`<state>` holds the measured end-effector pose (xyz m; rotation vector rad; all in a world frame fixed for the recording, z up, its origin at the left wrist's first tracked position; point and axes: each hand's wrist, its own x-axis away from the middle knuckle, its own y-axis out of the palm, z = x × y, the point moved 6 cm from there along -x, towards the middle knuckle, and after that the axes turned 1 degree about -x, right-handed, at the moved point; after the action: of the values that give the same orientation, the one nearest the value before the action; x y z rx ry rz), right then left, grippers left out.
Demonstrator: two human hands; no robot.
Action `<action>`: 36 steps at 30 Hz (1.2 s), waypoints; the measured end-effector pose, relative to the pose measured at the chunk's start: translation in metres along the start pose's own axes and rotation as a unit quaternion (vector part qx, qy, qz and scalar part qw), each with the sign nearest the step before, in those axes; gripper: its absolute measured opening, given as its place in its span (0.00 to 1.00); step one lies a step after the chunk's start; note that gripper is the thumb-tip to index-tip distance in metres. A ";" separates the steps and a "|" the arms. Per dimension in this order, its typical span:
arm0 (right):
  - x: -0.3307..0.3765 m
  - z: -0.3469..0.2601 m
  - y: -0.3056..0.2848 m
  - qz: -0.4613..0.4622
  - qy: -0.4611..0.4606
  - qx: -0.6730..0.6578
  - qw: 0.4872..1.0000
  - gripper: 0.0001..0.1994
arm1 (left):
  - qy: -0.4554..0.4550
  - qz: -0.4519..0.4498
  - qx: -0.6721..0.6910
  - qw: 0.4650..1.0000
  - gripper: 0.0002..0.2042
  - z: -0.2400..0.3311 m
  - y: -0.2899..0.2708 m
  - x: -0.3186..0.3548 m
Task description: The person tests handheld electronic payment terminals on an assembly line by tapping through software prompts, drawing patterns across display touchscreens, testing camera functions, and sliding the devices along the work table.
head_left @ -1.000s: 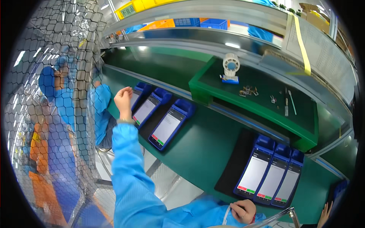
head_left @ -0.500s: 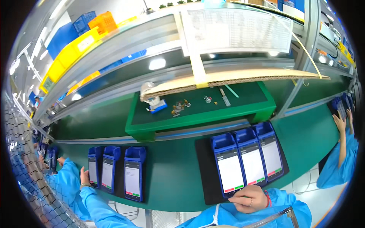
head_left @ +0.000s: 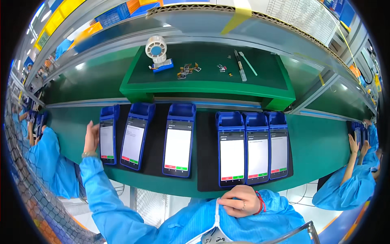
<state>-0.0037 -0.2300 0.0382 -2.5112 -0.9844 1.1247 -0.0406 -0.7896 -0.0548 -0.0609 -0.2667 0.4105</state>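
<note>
My left hand [head_left: 92, 137], fingers stretched out, is beside the left edge of a blue handheld payment terminal [head_left: 107, 138]; whether it touches is unclear. To the right lie a second, tilted terminal [head_left: 133, 140] and a third terminal [head_left: 178, 146]. My right hand [head_left: 242, 201] is closed in front of my blue smock, its fingertips at the white zip [head_left: 217, 217]; anything inside the fingers is hidden. Just beyond it, three more terminals [head_left: 232, 158] [head_left: 257, 158] [head_left: 278, 154] stand side by side. All screens are lit, with red and green buttons along the bottom.
Black mats [head_left: 207, 175] lie under the terminals on the green bench [head_left: 313, 134]. Behind is a green raised stand [head_left: 211, 89] with a tape roll [head_left: 156, 48], small metal parts [head_left: 187, 70], a knife-like tool [head_left: 240, 67] and tweezers-like stick [head_left: 248, 64]. Co-workers in blue [head_left: 345, 187] [head_left: 53, 162] sit either side.
The view has tilted down, so the bench shows higher in the picture. My right hand has drawn away from the right-hand terminals toward the smock's zip. My left hand stays beside the leftmost terminal.
</note>
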 end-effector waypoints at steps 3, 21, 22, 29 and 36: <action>0.012 0.001 -0.004 0.018 0.020 -0.007 1.000 0.16 | 0.002 0.074 0.071 0.995 0.38 0.023 0.033 -0.003; -0.066 0.000 0.091 0.081 0.056 0.085 0.991 0.13 | 0.032 -0.183 0.293 0.938 0.39 0.004 0.059 -0.013; -0.074 0.000 0.093 0.116 0.047 0.138 0.982 0.14 | 0.037 -0.158 0.279 0.947 0.38 0.003 0.058 -0.014; -0.070 0.068 0.079 0.338 0.406 -0.049 0.848 0.23 | 0.064 -0.203 0.224 0.951 0.34 0.022 0.074 0.004; -0.106 0.113 0.091 0.384 0.435 -0.074 0.811 0.26 | 0.086 -0.193 0.228 0.950 0.33 0.025 0.083 0.008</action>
<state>-0.0921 -0.3756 -0.0177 -3.0811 0.2342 -0.1378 -0.0721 -0.7104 -0.0378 0.4043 -0.0022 0.0669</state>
